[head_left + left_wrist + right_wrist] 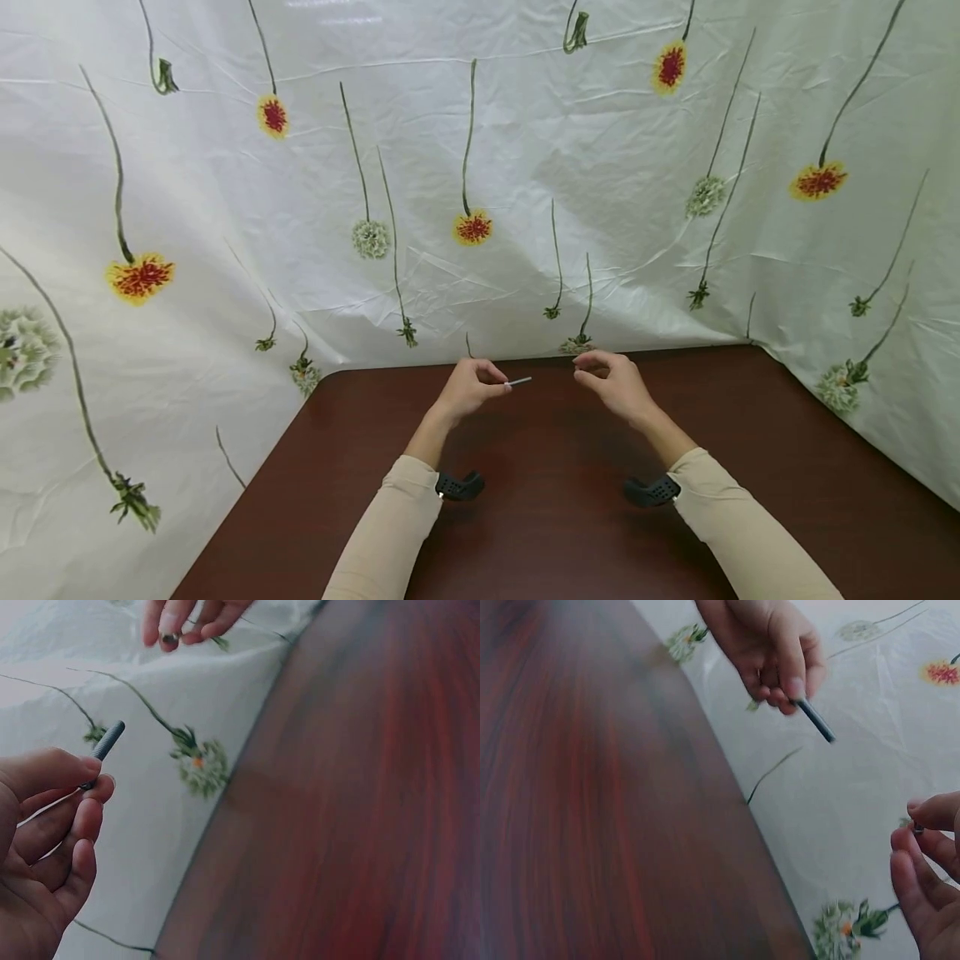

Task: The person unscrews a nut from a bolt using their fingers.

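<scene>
My left hand pinches a grey threaded bolt between thumb and fingertips; one end is covered by them. Its free shaft sticks out toward the right hand and slants upward in the left wrist view. Across a gap, my right hand pinches a small metal nut between thumb and index finger, mostly hidden by the fingertips. The bolt and nut are apart. Both hands are raised over the far part of the table.
A dark reddish-brown wooden table with rounded far corners lies below. White cloth printed with flowers hangs behind and at both sides. A black strap is on the left wrist and another black strap on the right.
</scene>
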The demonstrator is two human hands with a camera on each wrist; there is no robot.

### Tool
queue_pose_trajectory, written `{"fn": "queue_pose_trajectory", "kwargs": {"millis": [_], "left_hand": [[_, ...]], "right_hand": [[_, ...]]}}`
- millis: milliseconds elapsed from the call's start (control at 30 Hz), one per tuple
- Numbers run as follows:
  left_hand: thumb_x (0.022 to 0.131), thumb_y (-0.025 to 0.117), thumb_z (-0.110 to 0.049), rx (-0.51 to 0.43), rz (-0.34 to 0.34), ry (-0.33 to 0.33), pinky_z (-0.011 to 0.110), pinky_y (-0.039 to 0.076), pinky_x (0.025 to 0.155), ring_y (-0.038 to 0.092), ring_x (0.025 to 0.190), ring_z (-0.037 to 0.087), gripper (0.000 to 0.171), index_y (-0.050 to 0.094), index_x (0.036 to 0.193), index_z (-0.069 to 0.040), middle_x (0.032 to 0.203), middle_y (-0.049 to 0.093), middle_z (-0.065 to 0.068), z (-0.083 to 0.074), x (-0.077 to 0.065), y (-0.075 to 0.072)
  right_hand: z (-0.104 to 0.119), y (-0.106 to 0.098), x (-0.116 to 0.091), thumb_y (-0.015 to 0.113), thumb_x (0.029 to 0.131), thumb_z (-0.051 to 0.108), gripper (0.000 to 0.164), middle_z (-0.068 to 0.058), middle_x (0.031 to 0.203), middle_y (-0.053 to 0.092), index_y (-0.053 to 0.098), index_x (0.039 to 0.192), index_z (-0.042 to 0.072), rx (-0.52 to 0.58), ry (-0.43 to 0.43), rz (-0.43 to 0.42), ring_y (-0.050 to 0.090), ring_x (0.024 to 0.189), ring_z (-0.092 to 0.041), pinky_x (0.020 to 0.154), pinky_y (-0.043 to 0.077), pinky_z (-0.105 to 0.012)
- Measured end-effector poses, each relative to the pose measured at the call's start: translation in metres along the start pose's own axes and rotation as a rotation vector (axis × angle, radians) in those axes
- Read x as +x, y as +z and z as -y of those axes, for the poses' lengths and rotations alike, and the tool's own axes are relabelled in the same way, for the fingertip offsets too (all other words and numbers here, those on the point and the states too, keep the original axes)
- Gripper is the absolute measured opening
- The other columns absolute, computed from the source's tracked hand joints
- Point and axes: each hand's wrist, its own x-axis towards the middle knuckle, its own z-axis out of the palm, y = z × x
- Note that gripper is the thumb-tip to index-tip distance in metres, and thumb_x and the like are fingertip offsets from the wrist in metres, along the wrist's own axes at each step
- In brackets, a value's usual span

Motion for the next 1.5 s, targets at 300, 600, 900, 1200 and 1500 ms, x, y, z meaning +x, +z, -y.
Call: {"fn": "queue_pose_trajectory", "kwargs": {"millis": [300,600,900,1200,1500], "left_hand": [[0.088,0.083,-0.007,0.094,0.039,-0.1,0.035,0.052,0.07,0.067,0.081,0.021,0.007,0.077,0.091,-0.006,0.088,0.073,0.002,0.023,-0.01,-0.003],[0.088,0.084,-0.01,0.168,0.062,-0.166,0.037,0.05,0.074,0.063,0.083,0.02,0.009,0.078,0.092,-0.006,0.09,0.074,0.0,0.04,-0.013,-0.003],[0.087,0.086,-0.011,0.208,0.083,-0.194,0.035,0.048,0.072,0.061,0.08,0.017,0.008,0.079,0.091,-0.008,0.085,0.074,-0.004,0.05,-0.015,0.004],[0.086,0.087,-0.013,0.264,0.077,-0.2,0.04,0.051,0.08,0.062,0.096,0.023,0.007,0.081,0.089,-0.013,0.102,0.071,0.001,0.043,-0.011,0.01],[0.084,0.088,-0.013,0.292,0.081,-0.202,0.041,0.05,0.081,0.06,0.095,0.023,0.008,0.08,0.087,-0.014,0.1,0.069,0.001,0.046,-0.011,0.011]], "right_hand": [[-0.021,-0.018,-0.011,0.075,0.097,0.01,0.02,-0.01,0.105,0.075,0.073,0.116,0.004,-0.135,0.022,0.023,0.07,0.098,-0.033,0.076,0.056,-0.045],[-0.048,-0.026,-0.024,0.076,0.095,0.007,0.018,-0.008,0.101,0.074,0.074,0.112,0.001,-0.187,0.057,0.035,0.072,0.095,-0.032,0.076,0.055,-0.046],[-0.065,-0.019,-0.029,0.079,0.093,0.007,0.026,-0.005,0.098,0.075,0.073,0.116,-0.002,-0.21,0.1,0.1,0.071,0.092,-0.027,0.081,0.054,-0.049],[-0.07,-0.017,-0.028,0.082,0.09,0.009,0.031,-0.002,0.094,0.075,0.072,0.118,-0.002,-0.232,0.103,0.132,0.07,0.093,-0.027,0.082,0.054,-0.049],[-0.071,-0.018,-0.029,0.082,0.09,0.008,0.029,-0.002,0.094,0.075,0.072,0.116,-0.002,-0.24,0.108,0.14,0.07,0.091,-0.027,0.083,0.054,-0.049]]}}
